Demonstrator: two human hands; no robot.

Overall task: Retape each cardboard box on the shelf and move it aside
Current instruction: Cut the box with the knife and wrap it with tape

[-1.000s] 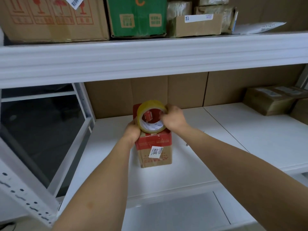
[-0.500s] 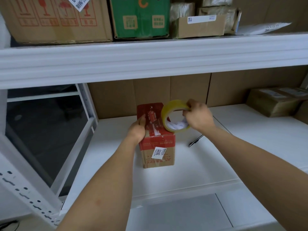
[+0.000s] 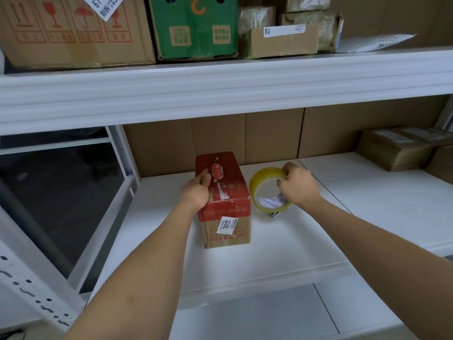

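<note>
A small cardboard box with a red top and a white "3011" label stands on the white middle shelf. My left hand grips the box's left upper edge, thumb on the top. To the right of the box, my right hand holds a yellowish roll of clear tape by its rim, the roll standing on edge low over the shelf. A dark pen peeks out from under the roll.
Taped brown parcels sit at the far right of the same shelf. The upper shelf carries a large brown carton, a green box and smaller parcels. A white upright frame borders the left side.
My right hand carried the tape roll off the box top, rightward and down to the shelf beside the box. My left hand stayed on the box's left edge.
</note>
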